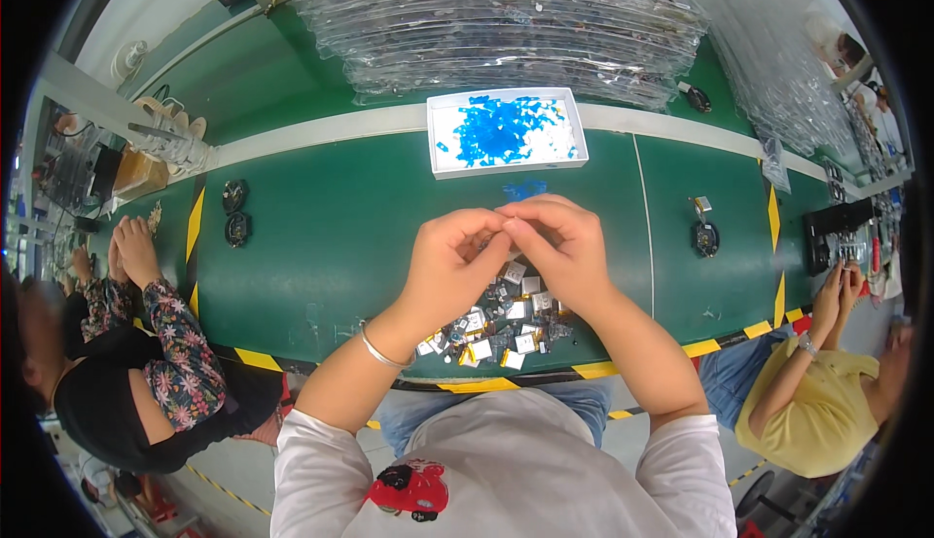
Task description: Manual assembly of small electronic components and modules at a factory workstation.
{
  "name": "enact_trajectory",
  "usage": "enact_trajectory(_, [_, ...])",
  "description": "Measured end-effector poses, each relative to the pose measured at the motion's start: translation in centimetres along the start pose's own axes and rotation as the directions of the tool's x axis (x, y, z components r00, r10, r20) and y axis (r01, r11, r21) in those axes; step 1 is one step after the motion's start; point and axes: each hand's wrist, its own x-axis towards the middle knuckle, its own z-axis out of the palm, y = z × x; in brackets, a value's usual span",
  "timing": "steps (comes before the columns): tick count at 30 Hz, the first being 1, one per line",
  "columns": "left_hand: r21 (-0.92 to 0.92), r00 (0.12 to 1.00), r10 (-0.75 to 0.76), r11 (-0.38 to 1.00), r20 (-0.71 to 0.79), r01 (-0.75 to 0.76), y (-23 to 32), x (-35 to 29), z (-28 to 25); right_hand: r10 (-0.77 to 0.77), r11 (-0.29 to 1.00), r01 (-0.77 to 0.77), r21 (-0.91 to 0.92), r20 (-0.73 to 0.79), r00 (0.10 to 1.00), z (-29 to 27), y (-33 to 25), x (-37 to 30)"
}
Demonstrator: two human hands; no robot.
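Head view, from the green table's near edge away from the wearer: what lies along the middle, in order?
Striped tape, pile of small parts, blue scraps, white box, stacked clear trays.

Green worktop [321, 266]: small batteries [517, 310] heaped lower centre; white box [511, 172] upper centre, blue scraps [526, 189] just below; black round parts [236, 230] left.

Smooth and softly glossy across the tabletop [321, 256]; clear, shiny, crinkled plastic in the trays [506, 47]; silvery, foil-like on the small parts [516, 310]; polished metal in the bracelet [381, 350]; matt cloth in the shirt [525, 460].
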Motion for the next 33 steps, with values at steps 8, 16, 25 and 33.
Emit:
enact_trajectory(8, [0.245, 0.989, 0.143, 0.961, -0.037, -0.13, -0.1, 0.1, 0.0, 0.054, 0.997, -0.052, 0.052, -0.046, 0.997, -0.8, -0.2, 0.2])
enact_trajectory(16, [-0.044, 0.99, -0.118, 0.992, 0.08, 0.121, 1.3, 0.2, -0.6, -0.351, 0.83, 0.337, -0.444, 0.054, 0.935, -1.7, -0.1, 1.1])
enact_trajectory(25, [-0.078, 0.975, -0.179, 0.979, 0.129, 0.19, 1.0, 0.1, -0.8, -0.466, 0.77, 0.43, -0.472, 0.046, 0.884, -1.0, -0.8, 0.7])
enact_trajectory(33, [0.047, 0.96, -0.231, 0.973, 0.161, 0.226, 0.4, 0.5, -1.1, -0.391, 0.788, 0.199, -0.582, -0.224, 0.893, -3.7, 1.6, 3.6])
